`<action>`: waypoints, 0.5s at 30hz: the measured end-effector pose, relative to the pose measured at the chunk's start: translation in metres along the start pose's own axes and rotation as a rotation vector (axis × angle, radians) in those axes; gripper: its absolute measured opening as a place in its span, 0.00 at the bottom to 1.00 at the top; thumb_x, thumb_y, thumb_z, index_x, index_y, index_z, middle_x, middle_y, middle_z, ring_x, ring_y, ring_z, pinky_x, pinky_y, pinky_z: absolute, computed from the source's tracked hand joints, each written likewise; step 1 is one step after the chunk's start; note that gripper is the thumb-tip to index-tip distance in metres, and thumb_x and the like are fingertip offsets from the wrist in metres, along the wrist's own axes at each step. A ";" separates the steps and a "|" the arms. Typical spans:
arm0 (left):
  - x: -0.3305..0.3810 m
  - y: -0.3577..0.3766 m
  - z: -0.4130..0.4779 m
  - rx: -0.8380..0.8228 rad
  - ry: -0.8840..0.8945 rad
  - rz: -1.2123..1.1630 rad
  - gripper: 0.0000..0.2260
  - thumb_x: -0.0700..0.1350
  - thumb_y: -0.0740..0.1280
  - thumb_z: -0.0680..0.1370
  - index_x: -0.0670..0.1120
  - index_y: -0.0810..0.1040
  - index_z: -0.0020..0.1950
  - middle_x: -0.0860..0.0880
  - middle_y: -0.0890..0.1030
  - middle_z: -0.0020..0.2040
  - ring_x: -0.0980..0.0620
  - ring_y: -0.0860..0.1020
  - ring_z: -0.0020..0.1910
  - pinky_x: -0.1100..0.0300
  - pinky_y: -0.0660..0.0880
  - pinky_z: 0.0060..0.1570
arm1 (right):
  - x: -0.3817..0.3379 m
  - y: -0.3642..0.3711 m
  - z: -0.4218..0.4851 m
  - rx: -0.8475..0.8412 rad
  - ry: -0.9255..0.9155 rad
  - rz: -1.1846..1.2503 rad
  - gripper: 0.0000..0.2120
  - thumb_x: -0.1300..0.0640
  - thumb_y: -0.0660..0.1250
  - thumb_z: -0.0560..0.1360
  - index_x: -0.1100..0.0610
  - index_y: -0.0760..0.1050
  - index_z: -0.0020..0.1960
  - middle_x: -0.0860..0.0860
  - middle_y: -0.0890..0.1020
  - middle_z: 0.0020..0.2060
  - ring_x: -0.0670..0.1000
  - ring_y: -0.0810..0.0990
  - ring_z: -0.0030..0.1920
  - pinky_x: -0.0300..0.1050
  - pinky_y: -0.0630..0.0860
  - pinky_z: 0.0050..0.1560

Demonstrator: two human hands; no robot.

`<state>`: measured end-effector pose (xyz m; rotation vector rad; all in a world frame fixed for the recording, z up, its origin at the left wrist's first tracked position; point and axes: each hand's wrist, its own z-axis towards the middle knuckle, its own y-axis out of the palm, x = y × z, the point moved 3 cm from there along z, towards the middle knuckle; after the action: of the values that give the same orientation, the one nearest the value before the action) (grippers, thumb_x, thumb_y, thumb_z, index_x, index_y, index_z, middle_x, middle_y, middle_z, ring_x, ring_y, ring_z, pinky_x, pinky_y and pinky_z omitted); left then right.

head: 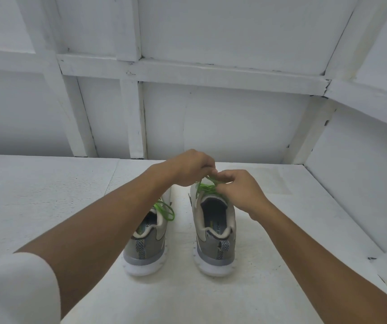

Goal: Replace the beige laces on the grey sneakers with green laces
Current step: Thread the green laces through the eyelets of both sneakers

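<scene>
Two grey sneakers stand side by side on the white table (47, 195), heels toward me. The left sneaker (147, 249) carries a green lace (168, 210) looped at its tongue, partly hidden by my left forearm. The right sneaker (216, 239) has a green lace (205, 187) bunched above its tongue. My left hand (188, 168) and my right hand (240, 191) meet over the right sneaker's tongue, and each pinches a strand of that lace between curled fingers. The front of both shoes is hidden behind my hands and arms. No beige lace shows.
White panelled walls (211, 113) with wooden battens close the table at the back and on the right (351, 183). The table surface stretches bare white to the left and in front of the shoes.
</scene>
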<state>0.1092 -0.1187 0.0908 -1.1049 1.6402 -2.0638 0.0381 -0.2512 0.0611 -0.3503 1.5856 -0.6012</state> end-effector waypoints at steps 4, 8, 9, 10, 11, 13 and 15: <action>-0.001 0.006 0.000 0.028 -0.063 -0.121 0.10 0.48 0.58 0.83 0.46 0.77 0.51 0.60 0.72 0.36 0.61 0.72 0.35 0.65 0.66 0.35 | 0.004 0.000 0.003 0.045 0.023 -0.025 0.13 0.69 0.63 0.72 0.56 0.84 0.39 0.50 0.83 0.39 0.49 0.78 0.40 0.40 0.73 0.36; 0.000 0.016 0.002 0.065 -0.092 -0.199 0.09 0.48 0.58 0.83 0.47 0.74 0.47 0.57 0.74 0.37 0.61 0.71 0.33 0.67 0.64 0.32 | 0.002 0.000 0.002 0.088 -0.033 0.043 0.08 0.66 0.72 0.68 0.54 0.79 0.35 0.50 0.82 0.40 0.52 0.81 0.44 0.46 0.77 0.42; 0.000 0.018 0.003 0.069 -0.093 -0.207 0.09 0.49 0.58 0.83 0.47 0.74 0.47 0.56 0.74 0.37 0.61 0.71 0.33 0.67 0.64 0.32 | 0.002 -0.001 0.000 0.094 -0.044 0.053 0.07 0.60 0.77 0.67 0.54 0.78 0.40 0.48 0.80 0.44 0.50 0.80 0.46 0.46 0.76 0.42; -0.001 0.019 0.003 0.068 -0.096 -0.213 0.09 0.49 0.58 0.83 0.47 0.74 0.46 0.56 0.75 0.37 0.61 0.71 0.33 0.66 0.64 0.32 | 0.004 -0.002 -0.001 0.090 -0.053 0.078 0.12 0.55 0.78 0.67 0.53 0.77 0.45 0.47 0.79 0.48 0.48 0.79 0.48 0.44 0.76 0.42; -0.002 0.019 0.004 0.069 -0.099 -0.220 0.09 0.49 0.58 0.83 0.47 0.74 0.46 0.56 0.75 0.36 0.61 0.71 0.33 0.65 0.65 0.32 | 0.005 -0.004 -0.001 0.086 -0.066 0.132 0.14 0.51 0.78 0.68 0.51 0.77 0.48 0.45 0.78 0.51 0.47 0.79 0.49 0.42 0.75 0.43; -0.005 0.020 0.004 0.070 -0.111 -0.245 0.10 0.48 0.58 0.83 0.48 0.73 0.45 0.56 0.75 0.36 0.60 0.72 0.32 0.64 0.65 0.32 | 0.007 -0.008 -0.002 0.095 -0.098 0.256 0.09 0.47 0.72 0.73 0.47 0.78 0.51 0.42 0.80 0.52 0.44 0.79 0.52 0.40 0.74 0.48; -0.005 0.021 0.005 0.070 -0.117 -0.255 0.10 0.49 0.58 0.83 0.49 0.73 0.44 0.56 0.76 0.35 0.59 0.72 0.32 0.63 0.66 0.32 | 0.012 -0.013 -0.001 0.093 -0.084 0.392 0.07 0.47 0.65 0.78 0.47 0.81 0.50 0.42 0.82 0.50 0.45 0.80 0.54 0.44 0.75 0.52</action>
<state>0.1110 -0.1252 0.0702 -1.4447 1.4238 -2.1424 0.0340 -0.2681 0.0588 0.0089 1.4875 -0.3499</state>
